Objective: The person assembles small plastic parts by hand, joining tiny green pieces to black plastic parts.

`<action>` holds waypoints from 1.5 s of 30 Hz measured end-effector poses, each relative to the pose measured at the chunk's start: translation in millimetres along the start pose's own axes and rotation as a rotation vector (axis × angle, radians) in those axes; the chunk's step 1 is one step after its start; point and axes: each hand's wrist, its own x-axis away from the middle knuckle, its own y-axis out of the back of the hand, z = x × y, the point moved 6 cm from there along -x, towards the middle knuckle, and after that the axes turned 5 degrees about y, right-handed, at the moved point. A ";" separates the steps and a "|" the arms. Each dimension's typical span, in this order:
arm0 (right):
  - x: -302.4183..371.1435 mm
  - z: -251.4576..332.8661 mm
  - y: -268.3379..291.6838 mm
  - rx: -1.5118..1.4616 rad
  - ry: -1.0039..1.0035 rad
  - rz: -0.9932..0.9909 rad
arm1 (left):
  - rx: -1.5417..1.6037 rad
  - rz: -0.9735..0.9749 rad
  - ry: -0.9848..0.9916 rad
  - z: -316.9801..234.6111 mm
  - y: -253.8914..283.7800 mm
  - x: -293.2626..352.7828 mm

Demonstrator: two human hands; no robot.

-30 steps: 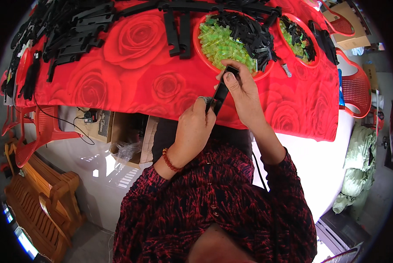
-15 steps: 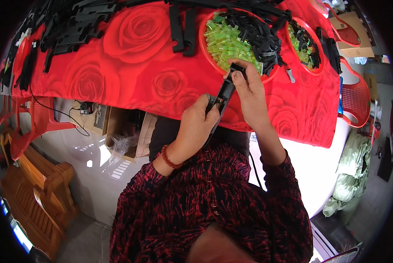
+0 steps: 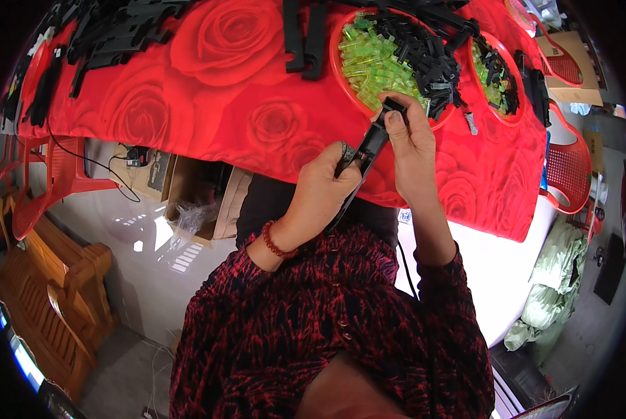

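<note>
A long black plastic housing (image 3: 373, 148) is held between my two hands, tilted with its upper end away to the right. My left hand (image 3: 325, 183) is closed around its lower middle, the thumb lying along it. A small dark grey bit shows at the left fingers, too small to name. My right hand (image 3: 412, 136) pinches the squared upper end, thumb on top. Just beyond that end stands a red round basket (image 3: 339, 70), holding translucent yellow-green pieces (image 3: 376, 59) and small black parts (image 3: 428, 63).
A red rose-patterned cloth (image 3: 215, 119) covers the table. Long black housings (image 3: 117, 35) lie piled at the far left, with two more (image 3: 315, 42) by the basket. A second red basket (image 3: 514, 115) stands at right. Red chairs (image 3: 570, 164) and a wooden bench (image 3: 54, 293) flank the table.
The view has shifted slightly, so the table and baskets appear a little further right and higher. Both hands keep the same grip on the black housing.
</note>
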 end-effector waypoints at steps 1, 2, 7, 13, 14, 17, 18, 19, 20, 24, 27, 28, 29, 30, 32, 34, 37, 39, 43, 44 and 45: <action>1.0 0.3 1.4 0.003 0.012 -0.019 | 0.001 -0.001 0.000 0.7 1.3 -1.6; 2.7 -0.5 1.4 0.004 0.012 -0.018 | -0.009 0.041 0.030 2.9 0.8 -3.1; 11.6 1.8 1.0 0.148 -0.019 0.059 | -0.002 0.131 0.042 19.0 1.7 -3.4; 10.5 -5.5 10.6 0.011 -0.075 0.018 | -0.242 0.102 -0.038 -4.7 4.2 5.3; 11.1 -10.3 12.5 0.010 -0.075 0.019 | -0.274 0.061 -0.074 -10.5 4.5 5.8; 14.0 -21.3 17.9 -0.029 -0.096 -0.007 | -0.352 -0.010 -0.142 -25.2 4.1 8.8; 14.3 -20.9 17.5 -0.013 -0.084 -0.014 | -0.401 -0.043 -0.173 -28.2 4.9 10.2; 14.7 -20.5 17.3 0.003 -0.071 -0.021 | -0.402 -0.045 -0.172 -27.7 4.0 10.8; 15.1 -19.5 16.3 0.002 -0.072 -0.020 | -0.412 -0.069 -0.180 -28.0 4.0 11.6; 15.9 -4.1 11.6 0.162 0.009 -0.024 | -0.411 -0.093 -0.178 -20.7 5.8 11.3; 19.9 5.4 9.4 0.150 0.026 -0.043 | -0.402 -0.070 -0.182 -23.0 5.5 11.7; 22.0 8.0 9.5 0.144 0.032 -0.054 | -0.402 -0.069 -0.182 -23.0 6.7 11.5; 23.9 9.3 9.8 0.144 0.032 -0.055 | -0.390 -0.029 -0.167 -21.7 6.9 10.5; 24.8 10.7 10.0 0.188 0.038 -0.050 | -0.379 0.008 -0.152 -20.8 8.2 9.6; 27.5 13.4 12.2 0.230 0.047 -0.044 | -0.277 0.107 -0.067 -11.0 13.6 8.4; 29.6 8.5 14.0 0.169 -0.002 0.042 | -0.173 0.204 0.015 -9.2 21.6 7.3; 25.1 2.6 25.6 0.005 -0.057 -0.016 | -0.094 0.374 -0.016 -12.0 37.9 2.7; 22.4 -0.3 38.3 -0.061 -0.042 -0.108 | 0.021 0.167 -0.123 -22.1 51.0 -5.2; 24.4 -12.6 53.1 -0.377 -0.040 -0.286 | 0.293 -0.361 -0.268 -25.2 95.6 -10.0; 26.2 -16.5 51.6 -0.480 -0.067 -0.330 | 0.327 -0.433 -0.265 -15.5 100.2 -8.9; 26.5 -21.1 46.6 -0.544 -0.089 -0.326 | 0.336 -0.334 -0.257 -14.1 88.7 -9.3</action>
